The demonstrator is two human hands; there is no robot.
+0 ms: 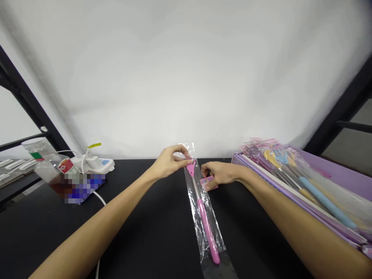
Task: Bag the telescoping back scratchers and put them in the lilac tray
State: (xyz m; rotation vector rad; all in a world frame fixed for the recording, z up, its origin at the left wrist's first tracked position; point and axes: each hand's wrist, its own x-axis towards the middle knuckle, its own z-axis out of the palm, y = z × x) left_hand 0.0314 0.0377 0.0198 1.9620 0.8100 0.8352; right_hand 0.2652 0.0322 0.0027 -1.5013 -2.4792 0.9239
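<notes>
A pink back scratcher in a clear plastic sleeve [205,217] lies lengthwise on the black table [151,232]. My left hand [170,161] pinches the top end of the sleeve near the scratcher's pink claw head. My right hand [219,173] rests just right of the sleeve, fingers closed on a small pink card [208,183]. Both forearms reach in from the bottom of the view.
A purple box [343,182] at right holds several packaged scratchers, blue and yellow among them. At left stand a clear jar [43,161], a white power strip [95,162] with cable, and a blurred packet [83,188]. A white wall rises behind; black frame posts flank both sides.
</notes>
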